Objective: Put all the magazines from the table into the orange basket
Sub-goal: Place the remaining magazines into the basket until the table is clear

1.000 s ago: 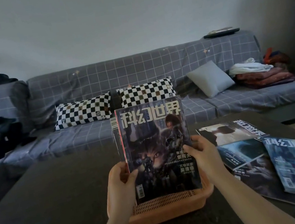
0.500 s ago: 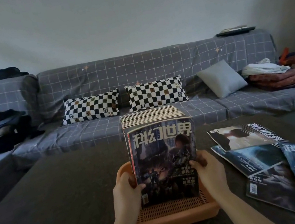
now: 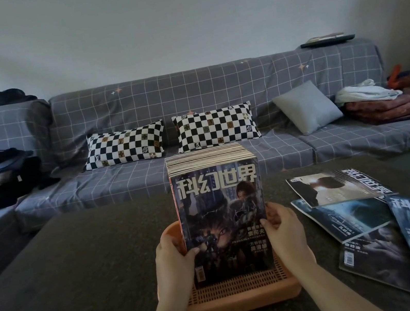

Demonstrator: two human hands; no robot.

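Item: magazine stack (image 3: 220,215) — upright in the orange basket (image 3: 240,302) on the table (image 3: 84,284). I would settle it squarely before letting go, lest it topple. Left hand (image 3: 172,258) and right hand (image 3: 284,229) flank it, fingers curled round its side edges. Four loose magazines (image 3: 372,219) lie to the right — pending.

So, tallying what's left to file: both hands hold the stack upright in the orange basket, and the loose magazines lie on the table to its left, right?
Not quite: the head view shows the loose magazines lying right of the orange basket; the rest holds.
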